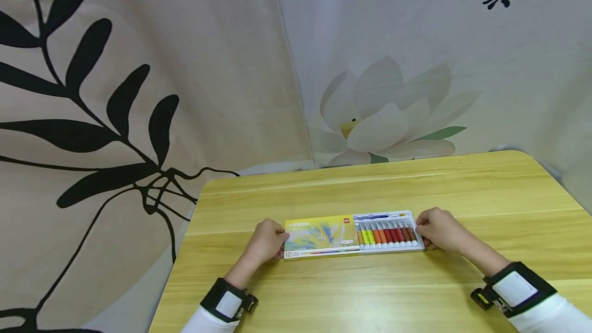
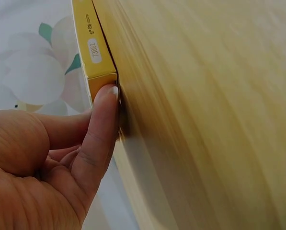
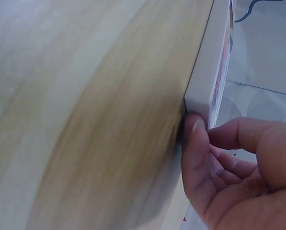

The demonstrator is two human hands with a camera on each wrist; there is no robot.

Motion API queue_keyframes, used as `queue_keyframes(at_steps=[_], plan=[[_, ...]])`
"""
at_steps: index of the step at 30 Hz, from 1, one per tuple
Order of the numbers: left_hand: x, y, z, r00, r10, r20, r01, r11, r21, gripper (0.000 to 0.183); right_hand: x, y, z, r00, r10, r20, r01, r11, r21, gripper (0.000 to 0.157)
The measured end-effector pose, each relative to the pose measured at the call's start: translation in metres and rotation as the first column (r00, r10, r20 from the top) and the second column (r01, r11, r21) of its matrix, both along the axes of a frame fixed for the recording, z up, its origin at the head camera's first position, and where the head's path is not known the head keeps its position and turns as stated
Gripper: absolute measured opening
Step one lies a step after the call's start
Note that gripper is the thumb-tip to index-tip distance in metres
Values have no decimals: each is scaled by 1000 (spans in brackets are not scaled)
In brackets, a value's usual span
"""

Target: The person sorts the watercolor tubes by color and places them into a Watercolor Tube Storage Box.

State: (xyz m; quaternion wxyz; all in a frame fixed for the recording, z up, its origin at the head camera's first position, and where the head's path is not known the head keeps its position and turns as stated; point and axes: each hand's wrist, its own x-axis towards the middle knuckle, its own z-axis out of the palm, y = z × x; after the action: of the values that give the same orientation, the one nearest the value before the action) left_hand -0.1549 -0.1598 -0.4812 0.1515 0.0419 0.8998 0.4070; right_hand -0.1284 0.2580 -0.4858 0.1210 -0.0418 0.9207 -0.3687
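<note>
A flat yellow paint box sleeve lies on the table, with a white tray of paint tubes sticking out of its right side. The tubes run from yellow through orange and red to brown. A thin blue paintbrush lies along the tray's far edge. My left hand pinches the sleeve's left end between thumb and fingers; its yellow side shows in the left wrist view. At the other end, my right hand pinches the tray's end, whose white corner meets the fingertips.
The wooden table has a light yellow grain and rounded far corners. Behind it hangs a pale curtain printed with dark leaves and a lotus flower. Both wrists wear black straps with small cameras.
</note>
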Motion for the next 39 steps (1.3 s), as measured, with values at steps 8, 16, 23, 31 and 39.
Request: queue_keyframes(at_steps=[8, 16, 23, 31, 39], plan=[[-2, 10, -1, 1000, -15, -2, 15, 1000, 4, 14, 0, -3, 0, 1000, 0, -6, 0, 1000, -16, 13], [-3, 17, 0, 1000, -17, -6, 17, 1000, -16, 13, 0, -5, -1, 1000, -11, 8, 11, 999, -40, 12], [-3, 21, 0, 999, -37, -22, 36, 999, -18, 16, 0, -7, -1, 1000, -14, 5, 14, 999, -31, 11], [-4, 25, -1, 999, -35, -13, 35, 999, -15, 20, 0, -11, -2, 1000, -16, 0, 16, 999, -42, 12], [-4, 31, 0, 998, -60, -34, 59, 998, -34, 20, 0, -13, -2, 1000, -17, 5, 17, 999, -49, 11]])
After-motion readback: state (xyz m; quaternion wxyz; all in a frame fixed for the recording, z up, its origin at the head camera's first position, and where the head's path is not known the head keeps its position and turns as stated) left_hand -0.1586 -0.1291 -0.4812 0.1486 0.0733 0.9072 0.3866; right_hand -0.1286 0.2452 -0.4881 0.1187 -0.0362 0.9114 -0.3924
